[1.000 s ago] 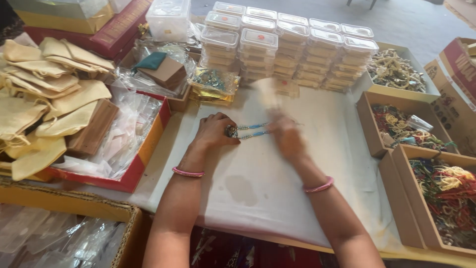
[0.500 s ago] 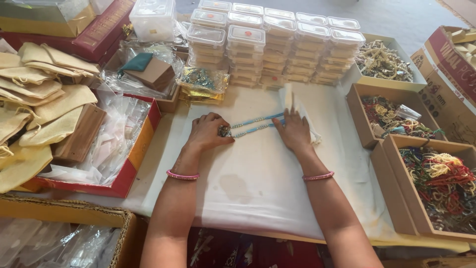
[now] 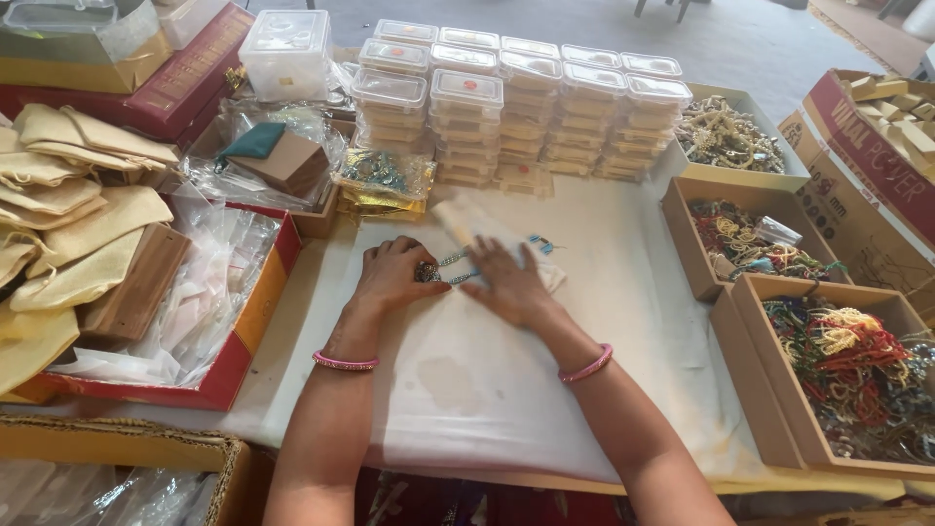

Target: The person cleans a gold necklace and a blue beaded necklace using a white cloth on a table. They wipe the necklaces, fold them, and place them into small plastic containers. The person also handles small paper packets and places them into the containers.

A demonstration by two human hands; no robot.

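Note:
A beaded necklace with blue and silver strands and a dark round pendant lies on the white cloth. My left hand pinches the pendant end. My right hand lies flat, fingers spread, over the strands and over a pale cloth pouch. The necklace's blue far end shows beyond my right hand. Both wrists wear pink bangles.
Stacks of clear plastic boxes stand at the back. Cardboard trays of coloured jewellery line the right side. Cream pouches, wooden boxes and a red tray of plastic bags fill the left.
My right hand slid left along the strands toward my left hand. The strands were stretched out straight; now they are gathered under my palm, and the pouch lies across them.

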